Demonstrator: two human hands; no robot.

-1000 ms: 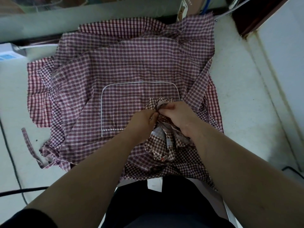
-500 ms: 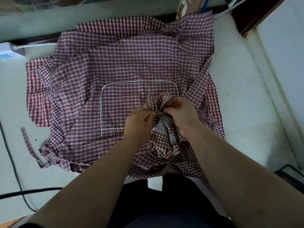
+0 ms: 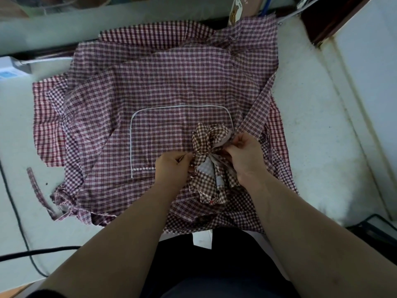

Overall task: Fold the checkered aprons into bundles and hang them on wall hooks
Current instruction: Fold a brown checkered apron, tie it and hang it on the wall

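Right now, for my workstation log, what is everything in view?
bundle: one, brown-white check, on the spread aprons, between the hands
spread aprons: layered, count unclear, maroon-white check, covering the table's middle
pocket: one, white piping, on the top apron
loose strap: one, checked, table left
table: one, off-white
black cables: two, lower left
white box: one, left edge
left hand: pinches the bundle's left side
right hand: pinches the bundle's right side

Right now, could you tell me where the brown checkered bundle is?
In the head view, the brown checkered bundle sits right of centre, pinched between left hand and right hand, atop the spread apron by its white-piped pocket's right edge.
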